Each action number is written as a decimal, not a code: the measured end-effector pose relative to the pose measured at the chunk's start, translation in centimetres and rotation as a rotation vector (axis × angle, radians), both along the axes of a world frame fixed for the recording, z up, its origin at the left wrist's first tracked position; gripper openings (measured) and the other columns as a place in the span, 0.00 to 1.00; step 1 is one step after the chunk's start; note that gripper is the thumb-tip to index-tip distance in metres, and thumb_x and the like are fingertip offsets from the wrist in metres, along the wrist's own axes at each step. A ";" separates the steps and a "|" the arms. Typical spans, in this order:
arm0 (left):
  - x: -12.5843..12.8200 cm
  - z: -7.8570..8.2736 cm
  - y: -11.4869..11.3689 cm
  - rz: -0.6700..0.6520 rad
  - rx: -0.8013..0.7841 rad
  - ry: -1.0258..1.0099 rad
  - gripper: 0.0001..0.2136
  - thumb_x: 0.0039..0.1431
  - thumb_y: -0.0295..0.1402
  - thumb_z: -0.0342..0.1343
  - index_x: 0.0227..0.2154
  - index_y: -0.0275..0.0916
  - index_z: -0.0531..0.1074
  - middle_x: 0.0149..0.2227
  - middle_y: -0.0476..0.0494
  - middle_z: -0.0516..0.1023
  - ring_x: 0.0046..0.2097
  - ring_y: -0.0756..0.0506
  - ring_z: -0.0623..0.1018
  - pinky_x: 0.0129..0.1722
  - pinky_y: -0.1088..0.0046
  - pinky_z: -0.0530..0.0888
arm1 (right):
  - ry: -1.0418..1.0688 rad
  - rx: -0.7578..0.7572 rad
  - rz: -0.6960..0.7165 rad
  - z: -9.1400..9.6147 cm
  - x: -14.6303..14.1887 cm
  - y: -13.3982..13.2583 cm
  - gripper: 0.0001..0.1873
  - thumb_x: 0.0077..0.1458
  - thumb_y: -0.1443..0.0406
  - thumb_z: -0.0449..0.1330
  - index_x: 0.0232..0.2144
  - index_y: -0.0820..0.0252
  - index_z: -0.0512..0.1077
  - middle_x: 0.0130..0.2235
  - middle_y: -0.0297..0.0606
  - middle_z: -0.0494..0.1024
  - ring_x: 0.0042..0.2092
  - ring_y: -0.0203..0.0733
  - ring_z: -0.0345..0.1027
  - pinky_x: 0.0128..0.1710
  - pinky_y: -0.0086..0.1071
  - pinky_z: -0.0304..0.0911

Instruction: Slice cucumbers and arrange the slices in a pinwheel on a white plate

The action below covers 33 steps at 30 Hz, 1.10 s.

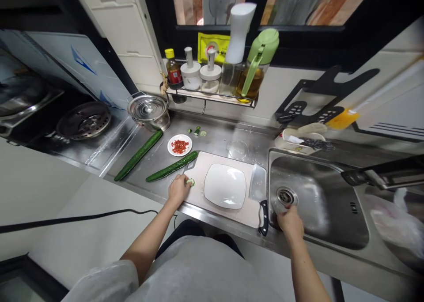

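My left hand (pixel 179 189) is closed around cucumber slices (pixel 190 183) at the left edge of the pale cutting board (pixel 195 197). On the board's middle lies a white square plate (pixel 225 186). A kitchen knife (pixel 258 183) rests on the board's right side, its black handle towards me. My right hand (pixel 291 224) is over the near left part of the sink (pixel 318 205), below the drain, with its fingers drawn together; what they hold, if anything, I cannot make out. One whole cucumber (pixel 172 167) touches or nearly touches the board, and another cucumber (pixel 139 155) lies further left.
Chopped red pieces fill a small white dish (pixel 179 151) behind the board. Cucumber ends (pixel 197 131) lie behind it. A lidded steel pot (pixel 149 111) stands at the back left. Above, a shelf (pixel 212 95) holds seasoning jars and an oil jug (pixel 256 68). The faucet (pixel 371 177) reaches in from the right.
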State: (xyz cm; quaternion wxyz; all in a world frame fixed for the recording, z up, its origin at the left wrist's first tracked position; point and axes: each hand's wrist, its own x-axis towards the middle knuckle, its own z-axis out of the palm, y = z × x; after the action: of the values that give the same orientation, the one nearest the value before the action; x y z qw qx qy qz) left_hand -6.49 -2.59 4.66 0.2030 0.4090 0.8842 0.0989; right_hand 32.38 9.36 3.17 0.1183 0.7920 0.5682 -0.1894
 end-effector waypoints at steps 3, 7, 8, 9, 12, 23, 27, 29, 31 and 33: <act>0.2 0.1 0.2 0.006 0.019 -0.010 0.06 0.55 0.35 0.54 0.35 0.43 0.71 0.40 0.45 0.75 0.40 0.44 0.74 0.34 0.72 0.63 | 0.055 0.096 -0.010 0.9 -0.4 0.0 0.22 0.56 0.62 0.48 0.52 0.63 0.66 0.41 0.51 0.77 0.42 0.53 0.72 0.36 0.37 0.62; 0.4 0.5 0.3 0.037 0.074 -0.048 0.02 0.54 0.33 0.54 0.32 0.43 0.70 0.34 0.47 0.76 0.36 0.46 0.73 0.33 0.73 0.62 | 0.202 0.376 0.072 2.4 -2.5 0.3 0.21 0.55 0.62 0.48 0.47 0.64 0.70 0.39 0.50 0.77 0.39 0.49 0.70 0.36 0.36 0.61; 0.4 0.7 0.4 0.041 0.105 -0.083 0.02 0.54 0.33 0.55 0.31 0.43 0.70 0.33 0.48 0.76 0.35 0.47 0.73 0.32 0.73 0.61 | 0.261 0.427 0.101 2.8 -3.6 0.4 0.20 0.54 0.63 0.49 0.45 0.65 0.71 0.38 0.49 0.77 0.38 0.48 0.70 0.36 0.36 0.60; 0.4 0.9 0.4 0.037 0.146 -0.135 0.03 0.53 0.34 0.56 0.30 0.42 0.70 0.31 0.49 0.75 0.33 0.48 0.72 0.32 0.74 0.61 | 0.342 0.458 0.150 3.3 -4.8 0.3 0.19 0.53 0.62 0.50 0.43 0.65 0.72 0.35 0.47 0.76 0.36 0.47 0.69 0.36 0.36 0.61; 0.5 2.0 0.8 -0.048 0.294 -0.347 0.07 0.50 0.35 0.59 0.31 0.41 0.69 0.29 0.52 0.73 0.29 0.51 0.69 0.31 0.76 0.62 | 0.639 0.486 0.398 5.1 -9.5 -0.5 0.16 0.55 0.61 0.50 0.40 0.62 0.72 0.34 0.43 0.76 0.34 0.44 0.67 0.36 0.35 0.61; 4.2 6.5 3.0 -0.380 0.442 -0.632 0.12 0.48 0.36 0.60 0.36 0.42 0.67 0.31 0.51 0.75 0.28 0.52 0.67 0.30 0.77 0.63 | 0.818 0.325 0.921 8.0 -18.4 -3.0 0.08 0.60 0.68 0.51 0.31 0.58 0.69 0.34 0.38 0.72 0.38 0.42 0.61 0.38 0.34 0.59; 5.0 6.0 3.1 -0.145 0.445 -0.840 0.18 0.46 0.42 0.62 0.38 0.41 0.65 0.28 0.51 0.74 0.25 0.54 0.67 0.27 0.78 0.62 | 0.824 0.378 0.847 7.8 -17.6 -2.8 0.09 0.61 0.68 0.49 0.30 0.57 0.67 0.33 0.38 0.72 0.38 0.42 0.61 0.37 0.34 0.57; 5.5 5.9 3.2 -0.002 0.372 -0.989 0.18 0.48 0.46 0.59 0.37 0.40 0.64 0.25 0.51 0.73 0.23 0.54 0.66 0.24 0.80 0.60 | 0.825 0.430 0.826 7.8 -17.2 -2.7 0.09 0.62 0.67 0.48 0.31 0.57 0.67 0.33 0.38 0.72 0.38 0.42 0.60 0.36 0.34 0.57; 6.1 6.1 3.3 0.099 0.277 -1.112 0.18 0.49 0.48 0.57 0.35 0.40 0.64 0.25 0.49 0.74 0.23 0.54 0.66 0.21 0.81 0.57 | 0.826 0.479 0.830 7.7 -16.9 -2.6 0.10 0.62 0.66 0.48 0.31 0.57 0.67 0.33 0.39 0.72 0.38 0.43 0.60 0.36 0.34 0.57; 6.6 6.5 3.6 0.170 0.230 -1.201 0.18 0.48 0.48 0.59 0.35 0.40 0.64 0.26 0.48 0.75 0.23 0.55 0.67 0.20 0.83 0.56 | 0.829 0.516 0.856 7.6 -16.7 -2.6 0.12 0.63 0.65 0.47 0.31 0.57 0.68 0.33 0.40 0.72 0.38 0.43 0.60 0.37 0.35 0.57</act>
State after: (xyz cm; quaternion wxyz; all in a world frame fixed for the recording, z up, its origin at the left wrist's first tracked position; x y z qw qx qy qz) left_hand 0.08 1.00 11.13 0.6114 0.2294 0.6286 0.4225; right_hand 15.72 6.74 10.82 -0.2400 0.3598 0.8593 -0.2731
